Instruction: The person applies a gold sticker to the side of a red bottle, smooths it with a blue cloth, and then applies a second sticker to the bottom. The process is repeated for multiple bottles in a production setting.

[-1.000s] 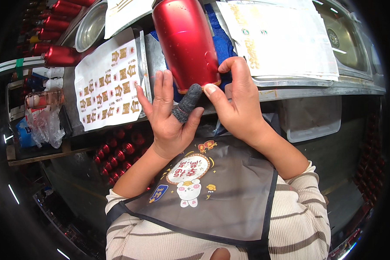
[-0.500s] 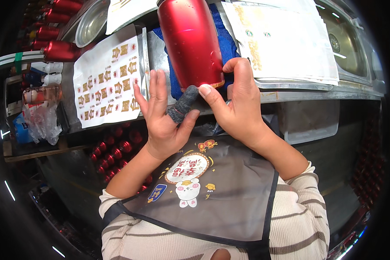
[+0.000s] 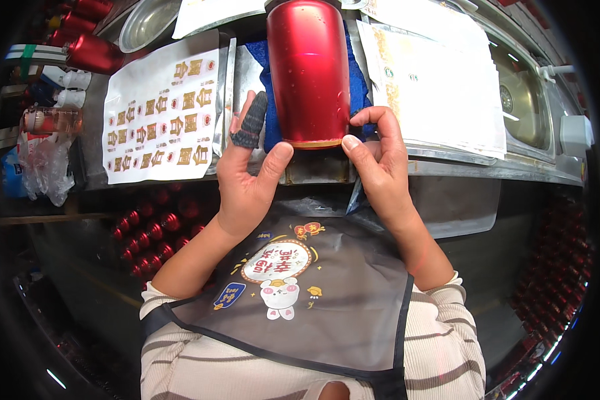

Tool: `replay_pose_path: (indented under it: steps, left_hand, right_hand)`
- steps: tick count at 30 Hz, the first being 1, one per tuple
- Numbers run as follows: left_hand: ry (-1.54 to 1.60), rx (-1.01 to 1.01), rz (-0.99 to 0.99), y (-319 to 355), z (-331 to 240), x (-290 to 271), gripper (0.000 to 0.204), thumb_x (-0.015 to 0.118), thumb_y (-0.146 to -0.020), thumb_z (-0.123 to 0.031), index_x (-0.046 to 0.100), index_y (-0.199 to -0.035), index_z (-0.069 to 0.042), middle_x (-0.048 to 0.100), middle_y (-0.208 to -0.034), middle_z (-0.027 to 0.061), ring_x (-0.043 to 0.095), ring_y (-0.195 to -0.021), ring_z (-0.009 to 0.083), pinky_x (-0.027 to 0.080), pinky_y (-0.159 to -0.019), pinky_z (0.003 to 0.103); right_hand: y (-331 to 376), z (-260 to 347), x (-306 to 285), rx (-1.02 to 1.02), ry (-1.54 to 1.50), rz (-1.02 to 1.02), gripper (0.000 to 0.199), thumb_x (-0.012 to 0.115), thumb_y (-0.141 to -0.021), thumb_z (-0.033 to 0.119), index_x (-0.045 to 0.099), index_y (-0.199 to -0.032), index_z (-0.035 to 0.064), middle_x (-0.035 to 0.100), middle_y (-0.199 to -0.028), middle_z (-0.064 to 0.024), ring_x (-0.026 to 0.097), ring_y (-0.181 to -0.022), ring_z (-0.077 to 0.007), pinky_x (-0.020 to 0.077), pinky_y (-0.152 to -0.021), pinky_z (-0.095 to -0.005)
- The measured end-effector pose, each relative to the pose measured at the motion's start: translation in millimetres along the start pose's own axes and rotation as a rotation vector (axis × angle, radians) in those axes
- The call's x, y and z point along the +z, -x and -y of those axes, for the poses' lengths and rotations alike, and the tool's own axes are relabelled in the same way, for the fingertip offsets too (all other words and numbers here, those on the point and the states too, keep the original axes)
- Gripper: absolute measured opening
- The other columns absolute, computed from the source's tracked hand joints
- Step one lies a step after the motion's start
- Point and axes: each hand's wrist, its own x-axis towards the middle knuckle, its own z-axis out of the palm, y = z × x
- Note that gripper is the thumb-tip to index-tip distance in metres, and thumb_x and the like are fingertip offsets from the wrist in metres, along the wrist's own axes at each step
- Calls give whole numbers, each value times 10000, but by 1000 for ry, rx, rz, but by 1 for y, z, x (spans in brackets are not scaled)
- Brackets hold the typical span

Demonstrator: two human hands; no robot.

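A glossy red bottle (image 3: pixel 310 73) lies on a blue cloth (image 3: pixel 359 73), its gold-rimmed end facing me. Beyond its far end the view cuts off part of it. My left hand (image 3: pixel 247 167) is beside its left edge, fingers stretched and apart, the thumb tip close to the near corner. A dark grey finger sleeve (image 3: pixel 252 123) covers one finger of that hand. At the near right corner, my right hand (image 3: pixel 383 153) has its thumb and bent forefinger against the bottle; the other fingers are curled and partly hidden.
Left of the bottle lies a white sheet of gold and red decals (image 3: pixel 160 113). Stacked white sheets (image 3: pixel 440 87) are on the right, before a metal sink (image 3: pixel 537 100). A metal bowl (image 3: pixel 147 30) stands far left. Several red bottles (image 3: pixel 153 233) sit below the counter.
My left hand has moved away from the right thumb to the bottle's left side, its sleeved finger now pointing up. My right hand stays at the near right corner. The whole view has shifted slightly.
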Motion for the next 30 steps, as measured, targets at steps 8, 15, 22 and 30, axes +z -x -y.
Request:
replay_pose_path:
  steps: [8, 15, 22, 30]
  left_hand:
    - [127, -108, 152, -12, -5, 10, 595, 633, -965, -94, 373, -1486, 32, 466, -1458, 136, 444, -1337, 213, 324, -1142, 365]
    - [183, -174, 50, -9, 1, 15, 639, 764, -891, -233, 495, -1428, -14, 578, -1324, 128, 486, -1237, 230, 321, -1119, 361]
    - [11, -70, 162, -4, 4, 1, 776, 841, -786, -258, 489, -1448, -60, 497, -1456, 171, 404, -1380, 327, 217, -1179, 480]
    - [-357, 202, 152, -4, 2, 0, 734, 852, -724, -217, 566, -1386, -81, 512, -1467, 180, 388, -1413, 420, 122, -1179, 592]
  right_hand:
    - [0, 5, 5, -4, -23, -47, 306, 720, -912, 135, 489, -1089, 41, 546, -733, 38, 426, -551, 15, 311, -502, -162]
    - [-1, 6, 6, 48, -7, -35, 372, 769, -891, 181, 476, -1081, 54, 568, -720, 46, 410, -531, 27, 293, -486, -155]
    - [16, 8, 5, -288, 363, -112, 336, 815, -835, 204, 612, -1049, 45, 587, -774, 20, 381, -559, -13, 307, -501, -183]
    - [18, 14, 14, -197, 362, -214, 209, 796, -765, 88, 651, -911, 51, 587, -911, 1, 405, -599, -45, 357, -542, -191]
